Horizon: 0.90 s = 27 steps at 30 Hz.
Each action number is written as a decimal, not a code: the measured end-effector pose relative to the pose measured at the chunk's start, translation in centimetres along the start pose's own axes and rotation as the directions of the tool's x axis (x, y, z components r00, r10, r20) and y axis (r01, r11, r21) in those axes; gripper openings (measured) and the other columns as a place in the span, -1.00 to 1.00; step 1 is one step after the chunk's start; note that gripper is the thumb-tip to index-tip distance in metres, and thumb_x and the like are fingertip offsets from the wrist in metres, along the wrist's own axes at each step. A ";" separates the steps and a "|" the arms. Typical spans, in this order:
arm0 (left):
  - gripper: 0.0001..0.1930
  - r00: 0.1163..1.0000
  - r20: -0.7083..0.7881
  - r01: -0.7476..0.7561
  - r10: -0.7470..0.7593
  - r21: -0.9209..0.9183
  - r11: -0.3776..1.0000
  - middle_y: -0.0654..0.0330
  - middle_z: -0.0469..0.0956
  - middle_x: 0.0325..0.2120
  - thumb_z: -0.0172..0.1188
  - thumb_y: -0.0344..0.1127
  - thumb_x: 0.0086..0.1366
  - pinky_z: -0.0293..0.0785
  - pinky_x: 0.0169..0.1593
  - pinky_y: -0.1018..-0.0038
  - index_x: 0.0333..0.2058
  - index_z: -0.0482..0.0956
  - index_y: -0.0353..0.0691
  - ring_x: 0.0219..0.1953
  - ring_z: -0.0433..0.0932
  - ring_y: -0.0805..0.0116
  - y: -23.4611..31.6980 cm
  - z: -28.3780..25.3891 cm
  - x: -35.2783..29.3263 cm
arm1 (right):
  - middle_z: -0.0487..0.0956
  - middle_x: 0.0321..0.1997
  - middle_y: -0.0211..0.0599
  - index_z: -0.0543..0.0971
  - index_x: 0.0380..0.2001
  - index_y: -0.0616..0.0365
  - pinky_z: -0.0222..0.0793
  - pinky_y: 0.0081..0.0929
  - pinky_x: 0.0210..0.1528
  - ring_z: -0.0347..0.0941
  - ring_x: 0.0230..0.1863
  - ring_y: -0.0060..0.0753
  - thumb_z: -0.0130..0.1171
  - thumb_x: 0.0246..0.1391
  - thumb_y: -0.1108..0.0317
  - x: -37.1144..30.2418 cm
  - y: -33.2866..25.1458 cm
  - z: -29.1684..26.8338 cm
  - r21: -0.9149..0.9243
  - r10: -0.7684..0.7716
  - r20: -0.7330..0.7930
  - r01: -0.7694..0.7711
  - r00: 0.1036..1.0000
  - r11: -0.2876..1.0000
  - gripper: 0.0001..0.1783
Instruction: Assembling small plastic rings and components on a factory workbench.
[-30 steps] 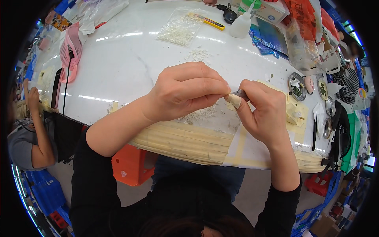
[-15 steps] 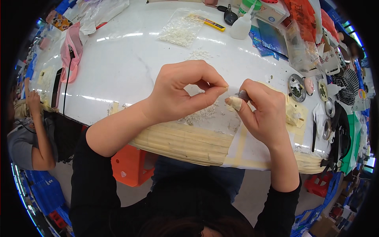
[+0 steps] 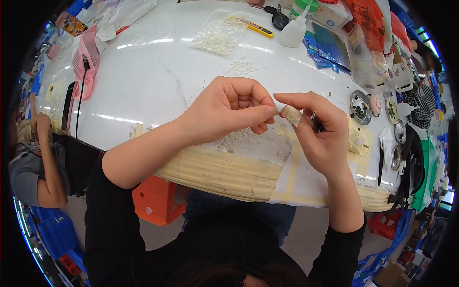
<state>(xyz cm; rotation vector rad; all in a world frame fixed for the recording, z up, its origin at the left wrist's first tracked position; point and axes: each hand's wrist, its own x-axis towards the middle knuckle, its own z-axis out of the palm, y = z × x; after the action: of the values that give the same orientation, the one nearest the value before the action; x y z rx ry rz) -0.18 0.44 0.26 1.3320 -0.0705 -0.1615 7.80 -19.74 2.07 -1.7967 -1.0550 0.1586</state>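
My left hand (image 3: 234, 112) is above the near part of the white table, thumb and forefinger pinched together. At their tips a tiny pale piece (image 3: 280, 108) shows between the two hands, too small to make out. My right hand (image 3: 320, 134) meets it from the right, its forefinger and tape-wrapped thumb (image 3: 292, 115) close to that piece. A small dark metal tool (image 3: 314, 116) is tucked in the curl of my right fingers; most of it is hidden, so its kind is unclear. Pale small bits (image 3: 236, 141) lie scattered under my left hand.
A clear bag of white bits (image 3: 217, 40), a yellow utility knife (image 3: 260, 29) and a white squeeze bottle (image 3: 292, 33) lie farther back. Round metal tins (image 3: 359, 106) stand at right, near black tweezers (image 3: 380, 162). Masking tape covers the table's front edge (image 3: 220, 174). Another person sits at left.
My right forefinger has stretched out toward my left fingertips, and the metal tool has shifted back into the palm. The hands have come together; my left fingers have turned slightly.
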 end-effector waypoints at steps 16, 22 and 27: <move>-0.85 0.990 0.043 0.142 -0.135 -0.300 0.944 0.14 0.65 -0.35 0.16 -0.37 0.35 0.57 -0.24 0.62 -0.18 0.58 -0.31 -0.33 0.62 0.49 -0.2 0.2 0.1 | 0.48 -0.35 -0.42 0.54 -0.31 0.21 0.16 -0.73 -0.52 0.23 -0.58 -0.74 0.10 -0.07 0.69 -0.1 0.8 1.1 0.091 -0.063 -0.077 0.070 0.995 0.993 -0.77; -0.88 0.989 0.067 0.144 -0.131 -0.268 0.952 0.10 0.65 -0.37 0.18 -0.41 0.33 0.60 -0.26 0.59 -0.23 0.61 -0.32 -0.35 0.65 0.45 -0.1 0.1 -0.1 | 0.47 -0.38 -0.50 0.52 -0.33 0.20 0.00 -0.77 -0.54 0.10 -0.59 -0.83 0.15 0.03 0.61 -0.3 0.8 1.4 0.274 0.007 -0.065 0.011 0.998 0.962 -0.88; -0.89 0.994 0.056 0.100 -0.089 -0.225 0.969 0.12 0.65 -0.39 0.19 -0.39 0.33 0.60 -0.29 0.59 -0.24 0.60 -0.30 -0.37 0.65 0.44 0.0 0.1 -0.1 | 0.52 -0.42 -0.54 0.54 -0.33 0.19 -0.04 -0.78 -0.55 0.05 -0.61 -0.87 0.17 0.05 0.58 -0.3 0.9 1.2 0.309 -0.015 -0.049 0.030 0.999 0.951 -0.90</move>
<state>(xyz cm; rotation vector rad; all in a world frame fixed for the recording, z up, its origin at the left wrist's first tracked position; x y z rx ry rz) -0.29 0.41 0.27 1.1030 -0.0262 -0.2731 7.46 -19.24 0.65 -1.4972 -0.9591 0.2534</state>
